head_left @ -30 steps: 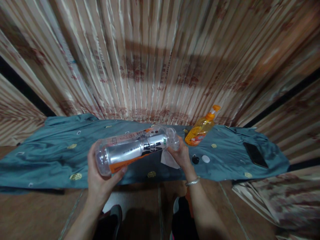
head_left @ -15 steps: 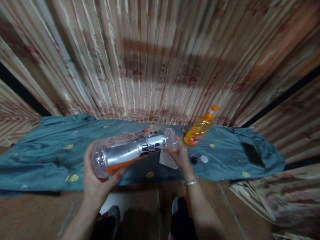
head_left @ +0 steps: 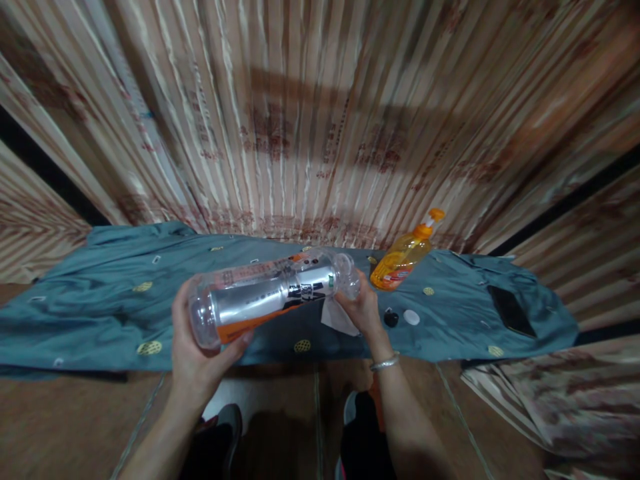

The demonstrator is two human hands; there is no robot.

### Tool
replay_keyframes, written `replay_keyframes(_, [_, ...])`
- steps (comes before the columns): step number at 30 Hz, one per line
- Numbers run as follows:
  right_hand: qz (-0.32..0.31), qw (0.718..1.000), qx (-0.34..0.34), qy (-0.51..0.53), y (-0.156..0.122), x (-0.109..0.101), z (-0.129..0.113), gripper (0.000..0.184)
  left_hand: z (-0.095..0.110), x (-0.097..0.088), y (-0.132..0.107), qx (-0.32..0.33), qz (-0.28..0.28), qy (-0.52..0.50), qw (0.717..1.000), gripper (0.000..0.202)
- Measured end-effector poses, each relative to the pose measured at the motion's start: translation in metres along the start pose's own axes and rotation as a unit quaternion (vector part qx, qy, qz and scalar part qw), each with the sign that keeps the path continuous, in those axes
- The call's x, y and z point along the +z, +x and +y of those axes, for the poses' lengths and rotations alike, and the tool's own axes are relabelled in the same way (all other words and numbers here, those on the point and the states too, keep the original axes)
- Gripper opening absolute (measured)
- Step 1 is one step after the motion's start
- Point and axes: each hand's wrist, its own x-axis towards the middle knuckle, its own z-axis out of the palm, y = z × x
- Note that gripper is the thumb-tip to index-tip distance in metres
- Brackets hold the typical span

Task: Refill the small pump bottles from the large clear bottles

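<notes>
A large clear plastic bottle (head_left: 270,293) with a silver and orange label lies nearly level between my hands, above the cloth. My left hand (head_left: 197,353) is wrapped round its base end, thumb along the near side. Around the neck end, my right hand (head_left: 364,308) is closed, a silver bracelet on its wrist. Just below the neck, a white tissue (head_left: 339,319) shows, partly hidden by the bottle and my right hand. A black cap (head_left: 391,318) and a white cap (head_left: 411,317) lie to the right of my right hand.
An orange pump bottle (head_left: 404,259) stands at the back right on the blue-green cloth (head_left: 115,307). A dark phone (head_left: 511,311) lies near the right end. Behind rises a pleated, printed curtain (head_left: 300,120). Brown floor tiles (head_left: 280,427) and shoes show below.
The view has shifted slightly, so most things sit a little further right. Both hands keep their hold on the bottle, which looks much the same.
</notes>
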Motion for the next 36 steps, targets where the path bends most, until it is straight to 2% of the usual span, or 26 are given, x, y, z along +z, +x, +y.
replay_keyframes(9, [-0.001,1.0,0.006,-0.021,0.0005,-0.001,-0.0008,0.057,-0.0005,0.0012,-0.0009,0.012,-0.019,0.004,1.0,0.094])
replay_keyframes(16, [0.011,0.999,-0.002,-0.031,0.0003,-0.0002,0.0,0.054,0.0005,0.0012,0.0007,0.006,0.006,0.003,1.0,0.092])
replay_keyframes(28, [-0.006,0.999,0.021,-0.024,0.0021,-0.0015,-0.0027,0.056,0.0004,0.0036,-0.0003,0.023,0.005,0.016,1.0,0.092])
replay_keyframes(36, [0.01,0.999,0.005,-0.031,0.0017,0.0008,0.0001,0.057,0.0007,0.0034,-0.0003,0.004,-0.005,0.011,1.0,0.092])
